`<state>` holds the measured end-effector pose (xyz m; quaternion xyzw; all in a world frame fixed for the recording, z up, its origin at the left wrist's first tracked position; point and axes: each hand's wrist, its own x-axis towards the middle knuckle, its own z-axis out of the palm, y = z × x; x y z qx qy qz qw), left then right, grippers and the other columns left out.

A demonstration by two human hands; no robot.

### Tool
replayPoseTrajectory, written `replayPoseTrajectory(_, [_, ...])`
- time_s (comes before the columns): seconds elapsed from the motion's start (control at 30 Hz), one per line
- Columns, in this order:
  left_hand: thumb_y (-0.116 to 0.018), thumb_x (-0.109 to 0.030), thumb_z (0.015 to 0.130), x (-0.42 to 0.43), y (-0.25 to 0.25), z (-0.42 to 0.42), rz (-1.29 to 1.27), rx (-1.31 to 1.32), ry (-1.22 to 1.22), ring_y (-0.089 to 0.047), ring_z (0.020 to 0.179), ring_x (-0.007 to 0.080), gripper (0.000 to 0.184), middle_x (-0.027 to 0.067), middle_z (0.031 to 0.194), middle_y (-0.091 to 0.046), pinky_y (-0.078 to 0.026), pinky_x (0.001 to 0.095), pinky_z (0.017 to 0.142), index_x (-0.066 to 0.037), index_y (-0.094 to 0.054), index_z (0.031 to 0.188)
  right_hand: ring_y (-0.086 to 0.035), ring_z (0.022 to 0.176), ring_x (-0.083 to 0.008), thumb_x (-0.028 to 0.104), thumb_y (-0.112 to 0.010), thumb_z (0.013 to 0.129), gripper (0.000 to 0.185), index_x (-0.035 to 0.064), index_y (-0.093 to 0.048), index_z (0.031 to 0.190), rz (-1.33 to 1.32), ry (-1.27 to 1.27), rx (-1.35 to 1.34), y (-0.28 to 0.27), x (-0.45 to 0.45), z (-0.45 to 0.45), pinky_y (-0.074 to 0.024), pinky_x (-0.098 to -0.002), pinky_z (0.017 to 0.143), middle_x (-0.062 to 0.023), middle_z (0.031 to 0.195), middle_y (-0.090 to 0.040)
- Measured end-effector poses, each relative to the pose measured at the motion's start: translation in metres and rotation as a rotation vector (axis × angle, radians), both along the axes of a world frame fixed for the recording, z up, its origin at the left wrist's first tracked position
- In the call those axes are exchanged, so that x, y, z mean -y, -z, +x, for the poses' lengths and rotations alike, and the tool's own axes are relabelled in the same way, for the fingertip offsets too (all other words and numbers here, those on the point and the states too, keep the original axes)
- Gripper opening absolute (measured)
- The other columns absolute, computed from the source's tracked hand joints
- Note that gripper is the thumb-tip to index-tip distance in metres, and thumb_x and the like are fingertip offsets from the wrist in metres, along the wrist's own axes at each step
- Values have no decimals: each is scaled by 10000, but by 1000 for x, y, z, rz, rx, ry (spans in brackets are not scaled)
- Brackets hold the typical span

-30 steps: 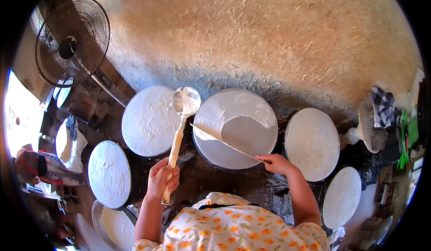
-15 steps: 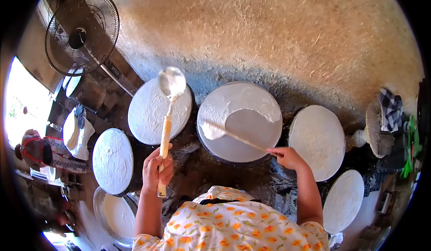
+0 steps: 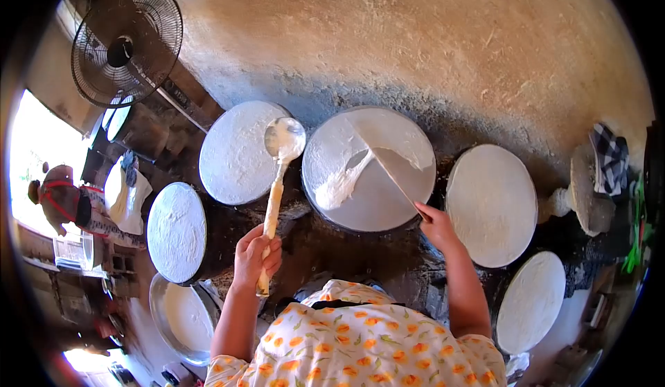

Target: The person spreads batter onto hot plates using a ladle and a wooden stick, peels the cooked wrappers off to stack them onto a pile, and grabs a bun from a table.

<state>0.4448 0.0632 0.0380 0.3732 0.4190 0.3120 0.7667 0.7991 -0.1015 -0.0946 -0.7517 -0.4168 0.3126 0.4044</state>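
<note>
My left hand [image 3: 257, 257] is wrapped round the wooden handle of a metal ladle [image 3: 285, 139], whose batter-smeared bowl overlaps the right edge of a white-coated round griddle [image 3: 240, 158]. In my right hand [image 3: 436, 226] is the end of a thin flat stick [image 3: 392, 174]. The stick lies slantwise over the large central griddle [image 3: 388, 210]. White batter [image 3: 338, 187] is heaped on that griddle's lower left, with a strand stretching up to the stick. A thin white layer covers its upper part, and a smooth grey area shows at its lower right.
White-coated round griddles stand at the left [image 3: 176, 232] and right [image 3: 491, 205], another [image 3: 530, 302] lower right. A basin of white liquid [image 3: 185, 316] sits lower left. A fan [image 3: 127, 43] stands upper left. Another person [image 3: 64, 196] is at the far left. A rough wall [image 3: 415, 34] rises behind.
The stick has swung to a steeper slant, its far end now near the central griddle's top. A batter strand now stretches across the griddle. The ladle has tipped and moved right. The view has shifted.
</note>
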Motion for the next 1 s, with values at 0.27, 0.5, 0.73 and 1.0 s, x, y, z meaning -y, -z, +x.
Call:
replayPoseTrajectory(0.27, [-431,-122,908,-17,-7,-33,-180,636,179,-365,400,38,392,15,680,-399,-344,190,308,76,-416,1246,-619,818,-128,-15,-509,742,493,99,-591,1215,-370,-165,-80,-28,106,-44,-464,-240,738,-125,1003,-678])
replayPoseTrajectory(0.5, [-408,-83,902,-25,2,-66,-58,268,258,-364,413,65,310,63,713,-466,-331,209,323,23,-500,1178,-622,733,-284,0,-560,727,508,161,-600,1207,185,146,191,23,37,-202,-500,-349,674,-139,892,-648])
replayPoseTrajectory(0.73, [-386,-53,908,-39,9,-114,24,154,323,-394,429,72,209,56,716,-476,-348,214,340,26,-488,1073,-589,584,-340,80,-558,823,628,399,-403,1341,-474,252,779,31,98,-252,-492,-450,525,-143,748,-537])
replayPoseTrajectory(1.0, [-378,-53,909,-39,14,-124,47,158,403,-393,426,75,206,56,719,-486,-351,220,339,31,-489,1062,-593,629,-341,101,-543,830,611,319,-367,1373,-359,169,701,16,12,-298,-499,-461,569,-157,802,-544])
